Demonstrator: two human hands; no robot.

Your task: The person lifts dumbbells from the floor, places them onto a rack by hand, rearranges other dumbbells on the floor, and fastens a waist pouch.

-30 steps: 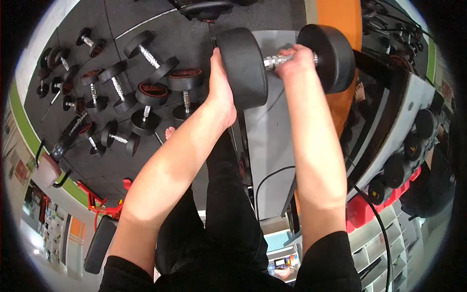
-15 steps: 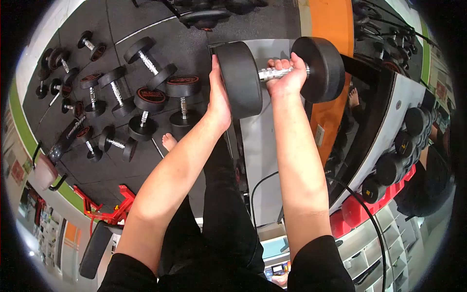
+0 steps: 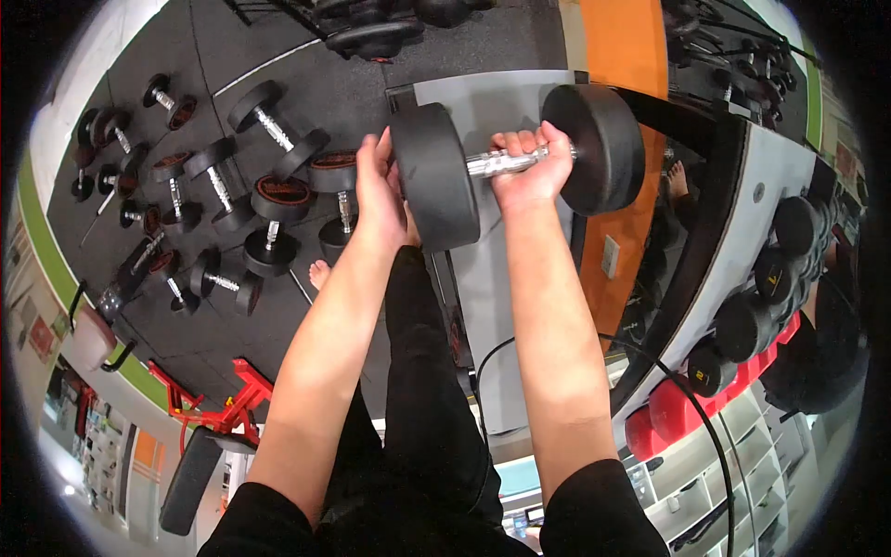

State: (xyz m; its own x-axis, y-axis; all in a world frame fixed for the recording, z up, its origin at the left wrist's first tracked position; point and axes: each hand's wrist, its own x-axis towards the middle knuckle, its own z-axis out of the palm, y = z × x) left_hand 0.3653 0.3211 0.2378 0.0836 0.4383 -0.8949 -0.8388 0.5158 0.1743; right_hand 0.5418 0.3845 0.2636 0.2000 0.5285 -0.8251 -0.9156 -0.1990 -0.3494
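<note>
A heavy black dumbbell [image 3: 434, 176] with a knurled steel handle is held up in front of me, its bar roughly level. My right hand [image 3: 529, 169] is wrapped around the handle between the two round heads. My left hand [image 3: 379, 193] lies flat against the outer face of the left head, fingers pointing up. Both bare forearms rise from black sleeves at the bottom. Below them my black trouser leg and a bare foot [image 3: 319, 273] show on the dark floor.
Several dumbbells [image 3: 215, 190] lie scattered on the black rubber floor at left. A grey mat [image 3: 501, 251] with a black cable runs under my arms. A rack of dumbbells [image 3: 761, 288] stands at right beside an orange strip. A red frame [image 3: 223, 404] sits lower left.
The dumbbell and both hands have come down and left in the view, closer to me. My elbows have bent further.
</note>
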